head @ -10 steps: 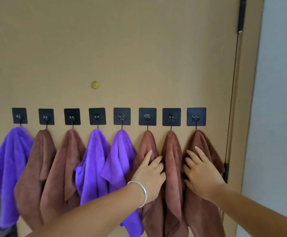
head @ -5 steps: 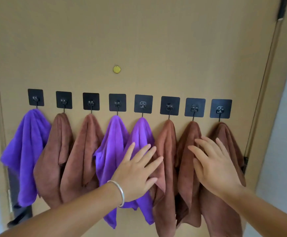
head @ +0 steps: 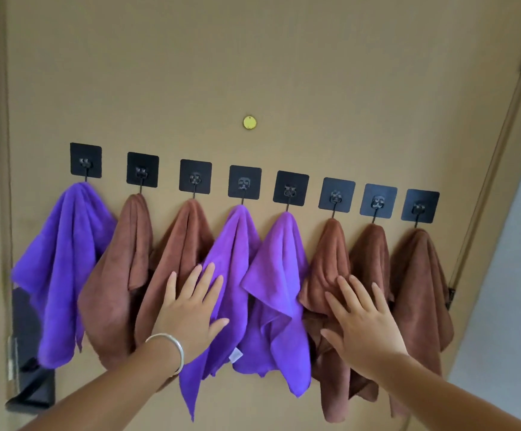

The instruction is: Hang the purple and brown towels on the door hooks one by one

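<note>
Soft, light purple microfibre towel (head: 237, 253): pinch it by the fold at its black adhesive hook (head: 244, 182). Left hand (head: 190, 312) and right hand (head: 363, 321) lie flat, fingers spread, gripping nothing.

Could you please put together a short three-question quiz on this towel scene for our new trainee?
1. How many hooks on the door carry purple towels?
2. True or false: the rightmost hook is bare.
3. Which towels does the left hand rest on? A) the first purple towel alone B) the third and fourth from the left C) the last two brown ones

Key: 1. Three. 2. False; a brown towel hangs there. 3. B; the right hand lies flat on the sixth and seventh.
</note>
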The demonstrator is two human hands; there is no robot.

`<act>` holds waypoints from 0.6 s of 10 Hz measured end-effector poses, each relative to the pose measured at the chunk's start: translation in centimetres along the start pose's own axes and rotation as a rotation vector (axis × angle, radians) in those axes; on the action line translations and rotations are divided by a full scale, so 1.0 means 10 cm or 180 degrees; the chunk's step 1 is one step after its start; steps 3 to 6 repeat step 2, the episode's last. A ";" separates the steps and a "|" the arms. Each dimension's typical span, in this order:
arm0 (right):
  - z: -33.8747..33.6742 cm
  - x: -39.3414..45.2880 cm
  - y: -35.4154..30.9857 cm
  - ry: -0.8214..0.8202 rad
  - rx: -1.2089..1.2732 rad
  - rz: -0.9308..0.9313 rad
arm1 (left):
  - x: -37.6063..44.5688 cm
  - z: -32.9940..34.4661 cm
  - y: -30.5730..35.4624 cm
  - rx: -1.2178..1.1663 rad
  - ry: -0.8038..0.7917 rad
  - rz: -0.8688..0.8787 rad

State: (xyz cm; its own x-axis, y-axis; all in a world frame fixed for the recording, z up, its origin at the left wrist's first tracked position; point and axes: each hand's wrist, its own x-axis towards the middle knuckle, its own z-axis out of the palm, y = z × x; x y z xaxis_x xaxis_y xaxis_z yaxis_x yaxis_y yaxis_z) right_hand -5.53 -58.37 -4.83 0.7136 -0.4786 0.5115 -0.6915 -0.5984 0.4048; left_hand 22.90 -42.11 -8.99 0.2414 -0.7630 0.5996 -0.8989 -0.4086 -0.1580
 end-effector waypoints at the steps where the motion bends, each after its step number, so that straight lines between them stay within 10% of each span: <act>1: -0.13 -0.16 0.07 0.0068 -0.0096 0.0023 | -0.12 -0.05 0.06 -0.0067 0.0055 0.0128; 6: -0.26 -0.31 -0.02 0.0163 -0.0025 0.0111 | -0.28 -0.13 0.11 -0.0166 0.0145 0.0135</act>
